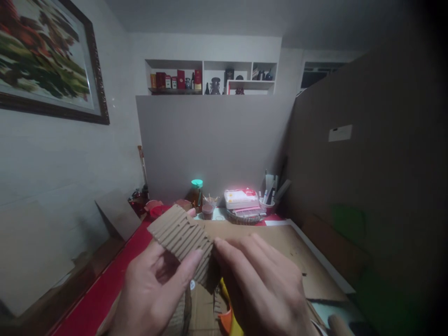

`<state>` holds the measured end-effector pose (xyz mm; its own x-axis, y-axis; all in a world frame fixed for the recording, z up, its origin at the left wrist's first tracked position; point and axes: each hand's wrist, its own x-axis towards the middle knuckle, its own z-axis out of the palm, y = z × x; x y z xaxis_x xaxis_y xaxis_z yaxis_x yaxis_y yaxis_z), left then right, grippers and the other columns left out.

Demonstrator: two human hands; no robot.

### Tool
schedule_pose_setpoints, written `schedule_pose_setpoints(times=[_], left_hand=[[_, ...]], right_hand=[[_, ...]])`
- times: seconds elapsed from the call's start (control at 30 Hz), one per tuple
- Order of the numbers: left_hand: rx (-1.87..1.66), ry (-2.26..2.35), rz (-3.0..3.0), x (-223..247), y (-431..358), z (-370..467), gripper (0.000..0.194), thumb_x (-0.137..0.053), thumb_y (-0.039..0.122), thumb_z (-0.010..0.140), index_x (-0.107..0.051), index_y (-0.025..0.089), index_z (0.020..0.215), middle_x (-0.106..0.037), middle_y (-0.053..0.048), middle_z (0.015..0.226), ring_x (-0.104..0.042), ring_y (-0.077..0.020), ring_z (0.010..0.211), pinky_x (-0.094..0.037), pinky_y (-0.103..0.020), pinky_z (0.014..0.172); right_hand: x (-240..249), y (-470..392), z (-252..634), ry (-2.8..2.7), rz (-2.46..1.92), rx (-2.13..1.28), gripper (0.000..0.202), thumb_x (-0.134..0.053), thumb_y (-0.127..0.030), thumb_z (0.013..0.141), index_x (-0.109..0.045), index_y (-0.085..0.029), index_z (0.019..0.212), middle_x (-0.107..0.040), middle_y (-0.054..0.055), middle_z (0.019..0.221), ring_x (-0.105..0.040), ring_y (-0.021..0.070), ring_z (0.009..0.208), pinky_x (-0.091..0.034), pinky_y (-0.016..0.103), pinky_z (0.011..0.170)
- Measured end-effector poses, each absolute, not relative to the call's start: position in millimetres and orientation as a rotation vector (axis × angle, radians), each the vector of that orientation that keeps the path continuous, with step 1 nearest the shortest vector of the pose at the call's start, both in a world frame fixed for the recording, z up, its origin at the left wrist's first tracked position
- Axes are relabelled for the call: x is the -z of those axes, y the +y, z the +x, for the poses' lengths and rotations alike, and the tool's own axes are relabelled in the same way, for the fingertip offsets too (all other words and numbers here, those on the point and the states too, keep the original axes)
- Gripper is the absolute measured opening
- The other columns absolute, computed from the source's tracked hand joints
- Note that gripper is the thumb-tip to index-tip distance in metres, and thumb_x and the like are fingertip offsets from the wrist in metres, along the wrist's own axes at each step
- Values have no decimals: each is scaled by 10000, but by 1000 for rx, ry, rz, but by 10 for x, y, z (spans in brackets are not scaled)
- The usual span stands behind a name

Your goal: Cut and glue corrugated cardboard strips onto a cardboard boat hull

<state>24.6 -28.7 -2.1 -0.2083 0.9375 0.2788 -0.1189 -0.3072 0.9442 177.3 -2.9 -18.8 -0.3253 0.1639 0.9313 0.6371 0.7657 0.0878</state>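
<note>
A small piece of corrugated cardboard (180,238), its ridges exposed and its right edge torn, is held up at an angle over the table. My left hand (154,284) grips it, thumb across the ridged face and fingers behind. At its right edge, the fingertips of my right hand (264,280) are pinched together against the cardboard; the thumb is largely hidden. Below and partly behind my right hand lies a yellow and orange object (226,319), its kind unclear. More cardboard (201,312) lies under both hands.
A large cardboard sheet (280,238) covers much of the red table (87,298). At the back stand a green-lidded jar (197,191), a cup with thin sticks (208,210), a tissue pack (241,199) in a basket and a pen holder (268,200). Grey panels (217,140) rise behind and right.
</note>
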Motion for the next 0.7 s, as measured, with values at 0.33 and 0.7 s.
schedule_pose_setpoints(times=[0.33,0.7], left_hand=[[-1711,1199,1373,84,-288,300,523,-791,336,718,-673,267,1222,-736,-41,1183,-631,-305,1177,-479,-331,1048],[-1565,1158,1426,203,-247,343,273,-770,326,743,-762,259,1007,-800,-39,970,-733,-270,973,-585,-289,864]], right_hand=[[292,31,1675,-1771,-725,407,244,-501,-54,887,-584,-154,682,-517,19,624,-432,127,550,-324,281,540],[9,-83,1882,-1772,-699,280,83,-596,-103,882,-655,-129,934,-648,44,798,-577,137,653,-437,259,583]])
